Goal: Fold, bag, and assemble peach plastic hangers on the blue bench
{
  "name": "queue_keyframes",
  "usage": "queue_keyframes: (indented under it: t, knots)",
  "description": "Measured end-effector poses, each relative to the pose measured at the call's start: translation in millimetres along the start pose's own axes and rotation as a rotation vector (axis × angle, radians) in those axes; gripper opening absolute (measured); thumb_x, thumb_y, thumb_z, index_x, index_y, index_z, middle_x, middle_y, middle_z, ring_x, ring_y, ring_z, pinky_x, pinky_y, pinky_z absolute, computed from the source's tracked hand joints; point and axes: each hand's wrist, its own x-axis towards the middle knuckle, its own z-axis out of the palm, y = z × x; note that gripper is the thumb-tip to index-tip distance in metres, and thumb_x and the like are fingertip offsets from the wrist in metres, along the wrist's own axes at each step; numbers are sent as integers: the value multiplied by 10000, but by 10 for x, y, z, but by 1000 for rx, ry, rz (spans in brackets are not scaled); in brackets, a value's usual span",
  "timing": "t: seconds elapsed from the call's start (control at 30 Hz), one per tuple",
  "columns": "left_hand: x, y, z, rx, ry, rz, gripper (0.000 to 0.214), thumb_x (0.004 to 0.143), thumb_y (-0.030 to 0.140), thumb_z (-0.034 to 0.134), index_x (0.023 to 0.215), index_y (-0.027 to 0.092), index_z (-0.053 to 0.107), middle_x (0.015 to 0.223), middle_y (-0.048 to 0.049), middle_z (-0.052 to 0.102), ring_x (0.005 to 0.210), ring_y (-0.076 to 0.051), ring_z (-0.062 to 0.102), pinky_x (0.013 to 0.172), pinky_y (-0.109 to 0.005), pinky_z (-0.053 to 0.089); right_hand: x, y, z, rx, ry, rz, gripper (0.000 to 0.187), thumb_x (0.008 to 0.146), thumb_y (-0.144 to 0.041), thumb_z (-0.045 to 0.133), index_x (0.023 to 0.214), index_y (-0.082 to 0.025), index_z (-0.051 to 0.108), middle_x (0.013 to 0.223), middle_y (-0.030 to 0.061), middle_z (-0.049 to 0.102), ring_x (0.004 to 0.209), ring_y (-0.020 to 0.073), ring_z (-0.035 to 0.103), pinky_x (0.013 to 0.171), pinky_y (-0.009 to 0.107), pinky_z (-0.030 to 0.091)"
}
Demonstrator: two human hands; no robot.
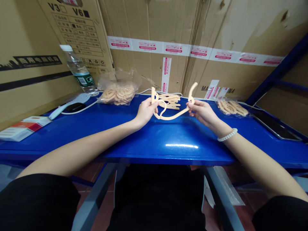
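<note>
My left hand [145,113] is closed around one end of a beige curved, bendy-looking strip [173,117] with loops and a straight upright end. My right hand [203,113] pinches the strip's other side, near a small loop from which a hooked tip rises. Between both hands the strip sags in an arc, held above the blue table. Just behind it lies a pile of similar beige strips [171,105], partly hidden by the held one.
Clear bags of beige looped pieces lie at left [118,93] and right [232,107]. A water bottle [80,75], a fly swatter [68,103], a dark mouse [75,107] and a red-white box [25,128] stand left. A phone [276,125] lies right. Cardboard boxes [149,19] wall the back.
</note>
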Motion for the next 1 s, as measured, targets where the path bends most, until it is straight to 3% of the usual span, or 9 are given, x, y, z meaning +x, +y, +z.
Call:
queue_keyframes:
  t: [0.13,0.27,0.37,0.43,0.53,0.63,0.77,0.87,1.0]
  knots:
    - [-57,56,13,2,-125,58,237,892,329,604,733,161,659,678,-22,675,637,-139,588,635,-246,466,-10,46,22,2,-61,34,324,641,-240,954,793,-171,676,797,38,706,742,163,709,729,300,639]
    - [-132,139,57,-7,-422,1,248,809,402,711,816,155,702,841,-47,745,780,-185,660,727,-294,522,-74,77,144,-60,-134,9,420,585,-326,987,856,-143,724,799,68,740,747,191,736,758,336,654]
    - [-179,151,91,-51,-630,-69,354,780,478,767,749,160,615,898,-80,765,799,-195,693,717,-303,533,-125,57,221,-121,-141,-67,407,588,-382,975,827,-143,748,811,79,756,756,212,745,763,359,654]
    - [-202,140,108,-123,-708,-102,411,801,523,759,768,164,562,1007,-123,775,785,-184,713,684,-292,535,-152,40,252,-163,-142,-125,377,595,-393,962,807,-156,759,814,76,762,762,221,744,765,371,650]
    - [-226,116,123,-182,-730,-121,422,850,535,736,850,179,509,1034,-140,781,669,-149,702,578,-249,495,-177,38,277,-210,-157,-200,327,633,-409,928,803,-176,773,827,71,762,764,222,732,756,373,635]
    - [-236,93,130,-198,-701,-138,380,853,439,764,906,195,478,966,-115,796,616,-137,691,553,-229,479,-186,55,281,-266,-170,-283,289,699,-436,880,800,-185,778,845,70,754,736,203,705,726,366,611]
    - [-235,88,118,-138,-738,-116,301,908,430,694,989,164,580,902,-103,793,577,-129,654,573,-246,497,-194,46,265,-411,-189,-406,240,777,-439,828,797,-203,790,860,75,752,773,213,690,726,367,574]
    - [-245,109,93,67,-784,15,331,985,463,554,1042,153,654,841,-72,771,584,-141,630,561,-245,453,-218,9,253,-510,-277,-502,213,867,-439,761,845,-232,804,887,85,762,831,236,697,786,397,562]
    - [-274,121,70,436,-683,327,316,1030,381,437,952,178,666,760,-35,707,693,-191,664,649,-269,443,-268,-39,246,-641,-394,-618,240,959,-454,668,920,-262,807,934,92,764,882,253,694,841,424,554]
